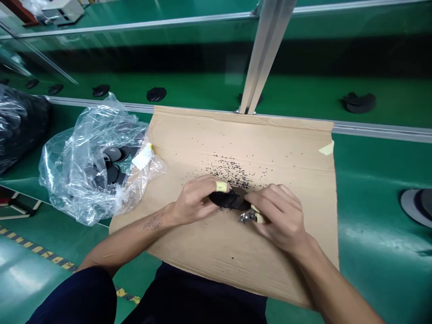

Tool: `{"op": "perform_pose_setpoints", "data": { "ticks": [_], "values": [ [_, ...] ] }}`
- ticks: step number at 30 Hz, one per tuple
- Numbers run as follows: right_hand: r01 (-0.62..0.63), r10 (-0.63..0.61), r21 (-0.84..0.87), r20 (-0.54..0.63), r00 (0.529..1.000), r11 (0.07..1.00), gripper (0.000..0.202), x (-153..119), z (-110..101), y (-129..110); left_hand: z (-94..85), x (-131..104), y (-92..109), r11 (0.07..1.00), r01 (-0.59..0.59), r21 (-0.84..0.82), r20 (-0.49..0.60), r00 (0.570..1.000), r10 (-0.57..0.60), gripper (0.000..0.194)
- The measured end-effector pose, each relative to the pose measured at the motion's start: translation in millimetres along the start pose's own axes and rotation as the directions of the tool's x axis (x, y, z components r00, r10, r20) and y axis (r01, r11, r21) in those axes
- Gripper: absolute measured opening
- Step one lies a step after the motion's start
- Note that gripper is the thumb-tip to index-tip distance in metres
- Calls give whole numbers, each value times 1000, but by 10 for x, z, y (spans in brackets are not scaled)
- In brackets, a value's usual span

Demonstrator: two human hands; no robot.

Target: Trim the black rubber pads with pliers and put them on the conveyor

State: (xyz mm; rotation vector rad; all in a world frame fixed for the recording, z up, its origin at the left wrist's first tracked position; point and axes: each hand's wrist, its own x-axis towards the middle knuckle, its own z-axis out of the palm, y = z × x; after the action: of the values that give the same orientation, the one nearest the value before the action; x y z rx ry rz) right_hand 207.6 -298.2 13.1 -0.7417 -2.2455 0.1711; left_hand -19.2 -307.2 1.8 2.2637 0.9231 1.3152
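In the middle of the head view, my left hand (199,198) grips a flat, dark rounded piece (226,200) by its left side, with the thumb and fingers closed on it. The piece is held just above a cardboard sheet (202,252). At its right edge, the fingertips of my right hand (278,213) touch it. A small shiny metal tool (248,217) is tucked in my right hand, its grip mostly hidden by the fingers. Pale yellow tape wraps fingers on both hands. Black crumbs (232,171) lie scattered on the cardboard beyond the piece.
On the left, a clear plastic bag (84,157) contains several dark discs (113,173). A black bag (20,121) stands farther left. Behind the cardboard, a metal post (266,58) rises from a rail, with dark pieces (156,94) beyond. A round grey item (416,207) sits at right.
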Motion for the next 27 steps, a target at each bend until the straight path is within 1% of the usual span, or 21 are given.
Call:
{"op": "perform_pose_setpoints", "data": {
  "ticks": [3, 5, 7, 9, 11, 12, 14, 16, 18, 20, 27],
  "values": [
    [50, -50, 10, 10, 999, 999, 16, 11, -2, -52, 7, -23, -12, 994, -19, 109, 42, 999, 14, 23],
    [37, -40, 93, 28, 999, 995, 14, 31, -20, -90, 10, -35, -14, 992, -27, 126, 59, 998, 20, 27],
    [-16, 10, 225, 27, 1000, 974, 15, 58, -54, -106, 11, -39, -14, 996, -7, 90, 57, 998, 1, 28],
    [-94, 98, 346, 6, 995, 933, 20, 84, -96, -92, 11, -36, -15, 999, 21, 38, 43, 999, -22, 32],
    [-148, 171, 376, -30, 985, 915, 24, 97, -130, -48, 12, -31, -18, 999, 45, -10, 26, 999, -45, 37],
    [-166, 192, 337, -46, 980, 927, 24, 97, -138, -18, 13, -28, -19, 998, 58, -28, 17, 998, -57, 39],
    [-190, 199, 165, -42, 979, 968, 21, 84, -133, 44, 14, -25, -17, 995, 78, -56, 8, 997, -78, 41],
    [-180, 180, -22, 26, 983, 983, 18, 59, -101, 95, 14, -23, -8, 993, 83, -80, 15, 997, -82, 42],
    [-140, 153, -123, 105, 983, 982, 20, 35, -57, 121, 14, -21, 4, 992, 70, -106, 35, 997, -67, 41],
    [-99, 122, -163, 139, 983, 982, 23, 18, -20, 124, 15, -20, 14, 990, 56, -126, 58, 997, -49, 39],
    [-46, 82, -247, 137, 987, 968, 17, 9, -1, 89, 25, -25, 17, 989, 49, -139, 66, 997, -40, 32]
  ]
}}
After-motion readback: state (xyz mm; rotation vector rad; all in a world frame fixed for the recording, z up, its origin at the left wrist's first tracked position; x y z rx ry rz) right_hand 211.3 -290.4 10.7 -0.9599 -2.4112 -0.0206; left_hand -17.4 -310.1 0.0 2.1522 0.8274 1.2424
